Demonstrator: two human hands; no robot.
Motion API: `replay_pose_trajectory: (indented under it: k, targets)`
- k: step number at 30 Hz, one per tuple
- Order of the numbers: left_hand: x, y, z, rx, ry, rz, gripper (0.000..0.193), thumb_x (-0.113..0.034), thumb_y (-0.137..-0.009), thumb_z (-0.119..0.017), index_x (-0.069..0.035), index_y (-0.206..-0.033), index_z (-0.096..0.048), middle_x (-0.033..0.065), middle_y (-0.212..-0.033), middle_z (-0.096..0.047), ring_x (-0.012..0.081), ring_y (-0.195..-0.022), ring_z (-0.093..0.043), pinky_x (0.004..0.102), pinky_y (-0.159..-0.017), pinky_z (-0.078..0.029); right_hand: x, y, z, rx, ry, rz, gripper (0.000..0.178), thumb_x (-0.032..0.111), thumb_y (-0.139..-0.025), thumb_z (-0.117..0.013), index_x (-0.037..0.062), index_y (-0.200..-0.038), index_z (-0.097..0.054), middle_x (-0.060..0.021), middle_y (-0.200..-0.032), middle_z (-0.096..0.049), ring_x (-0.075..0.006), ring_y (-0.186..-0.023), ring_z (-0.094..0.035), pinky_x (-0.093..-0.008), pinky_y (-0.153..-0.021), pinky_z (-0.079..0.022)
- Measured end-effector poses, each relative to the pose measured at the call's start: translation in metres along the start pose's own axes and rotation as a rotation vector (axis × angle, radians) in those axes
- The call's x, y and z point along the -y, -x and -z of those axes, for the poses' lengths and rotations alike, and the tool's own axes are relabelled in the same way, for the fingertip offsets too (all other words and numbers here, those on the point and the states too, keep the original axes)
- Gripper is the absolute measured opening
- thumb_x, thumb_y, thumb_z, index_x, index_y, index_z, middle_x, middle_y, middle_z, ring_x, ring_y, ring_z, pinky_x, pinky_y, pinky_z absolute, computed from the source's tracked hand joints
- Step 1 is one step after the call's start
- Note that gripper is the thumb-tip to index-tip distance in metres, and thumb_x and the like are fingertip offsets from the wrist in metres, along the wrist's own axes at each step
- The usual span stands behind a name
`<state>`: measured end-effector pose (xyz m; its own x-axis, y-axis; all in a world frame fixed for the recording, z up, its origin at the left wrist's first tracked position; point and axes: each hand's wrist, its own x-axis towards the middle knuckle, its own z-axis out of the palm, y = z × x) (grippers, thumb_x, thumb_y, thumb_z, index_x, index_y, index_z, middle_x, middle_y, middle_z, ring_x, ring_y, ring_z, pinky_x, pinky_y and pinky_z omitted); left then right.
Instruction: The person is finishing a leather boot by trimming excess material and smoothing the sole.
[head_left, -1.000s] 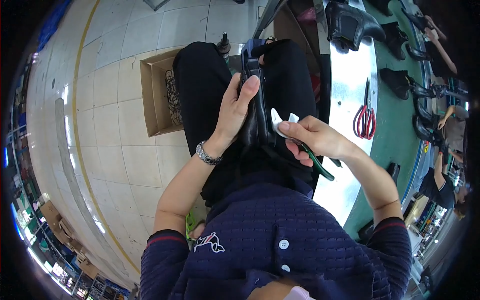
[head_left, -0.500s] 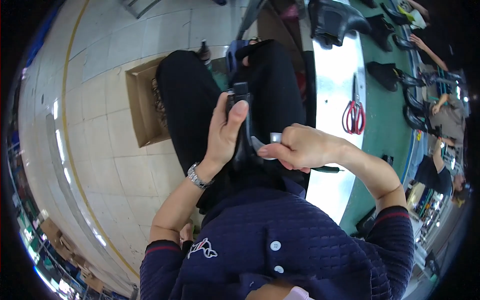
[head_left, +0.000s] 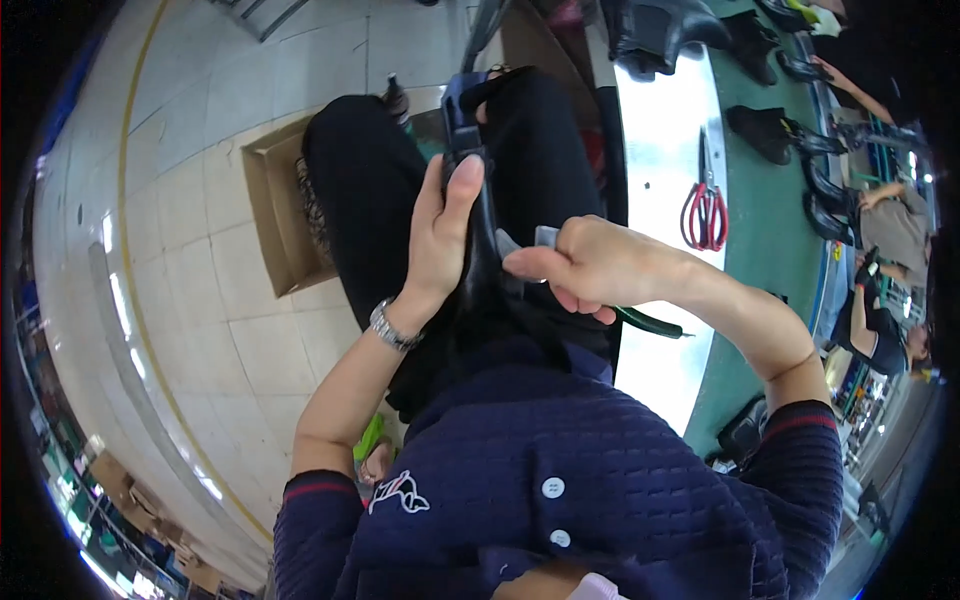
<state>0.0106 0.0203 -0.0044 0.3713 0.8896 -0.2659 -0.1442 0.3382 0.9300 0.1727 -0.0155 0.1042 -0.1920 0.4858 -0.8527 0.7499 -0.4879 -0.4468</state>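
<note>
Over my lap, my left hand (head_left: 438, 240) is wrapped along a black leather boot (head_left: 482, 240), seen narrow from above, with the thumb pressed near its far end. My right hand (head_left: 595, 262) is closed in a fist around a pair of pincers (head_left: 508, 243). Their silver jaws stick out on the left of the fist, against the boot's right side. A green handle (head_left: 650, 322) comes out below the fist and points right. The contact between jaws and leather is partly hidden by my fingers.
To the right runs a shiny metal bench (head_left: 655, 380) with red-handled scissors (head_left: 706, 215) and a black boot (head_left: 665, 35) on it. Beyond is a green surface with more boots (head_left: 760, 133); people work at the far right. A cardboard box (head_left: 280, 215) stands left of my legs.
Both hands have shifted slightly farther from my body with the boot and pincers. The right wrist has turned a little, and more of the green handle shows.
</note>
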Motion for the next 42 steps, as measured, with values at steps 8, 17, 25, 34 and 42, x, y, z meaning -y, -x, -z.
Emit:
replay_pose_trajectory:
  k: [8,17,25,34,42]
  targets:
    - [0.005,-0.002,-0.004,-0.044,0.022,-0.051,0.044,-0.047,-0.097,-0.055,-0.004,-0.1,-0.054,-0.0025,-0.088,-0.05,0.0057,-0.08,-0.043,0.0225,-0.073,-0.038,0.004,0.002,-0.01,-0.133,-0.018,0.02,0.071,0.051,-0.099,-0.046,-0.0007,-0.051,-0.055,-0.0081,-0.043,-0.053,-0.0157,-0.039,-0.056,-0.0274,-0.046,-0.047]
    - [0.006,-0.026,0.005,0.092,0.125,0.059,0.043,-0.047,-0.096,-0.057,-0.014,-0.077,-0.037,-0.0081,-0.077,-0.029,0.0019,-0.07,-0.029,0.0205,-0.063,-0.03,-0.072,-0.004,-0.036,-0.582,-0.293,-0.025,0.05,0.037,-0.098,-0.055,-0.0023,-0.068,-0.064,-0.0096,-0.052,-0.06,-0.0194,-0.046,-0.062,-0.0291,-0.051,-0.05]
    - [-0.004,-0.02,-0.002,0.069,0.004,0.093,0.062,-0.047,-0.097,-0.054,0.002,-0.135,-0.045,0.006,-0.123,-0.052,0.0135,-0.113,-0.047,0.027,-0.1,-0.036,-0.228,-0.004,-0.096,-0.996,0.206,-0.394,0.04,0.005,-0.086,-0.054,0.0085,-0.126,-0.05,-0.0197,-0.097,-0.064,-0.0389,-0.085,-0.065,-0.0478,-0.068,-0.052]
    - [0.035,-0.012,0.023,0.171,0.133,0.171,0.048,-0.041,-0.101,-0.047,-0.008,-0.135,-0.044,0.0051,-0.12,-0.053,0.0153,-0.11,-0.051,0.0301,-0.095,-0.042,-0.045,-0.014,-0.094,-0.849,-0.159,0.478,0.071,0.052,-0.086,-0.064,-0.0076,-0.123,-0.055,-0.025,-0.122,-0.06,-0.0385,-0.109,-0.06,-0.0423,-0.09,-0.05]
    - [0.003,0.05,0.032,0.327,-0.176,0.028,0.089,-0.041,-0.092,-0.065,-0.002,-0.153,-0.015,0.0141,-0.154,-0.028,0.0244,-0.137,-0.03,0.0341,-0.114,-0.02,-0.044,-0.02,-0.041,-0.53,-0.224,0.531,0.094,0.051,-0.076,-0.075,-0.0032,-0.142,-0.036,-0.0214,-0.096,-0.068,-0.0362,-0.088,-0.067,-0.0381,-0.076,-0.053]
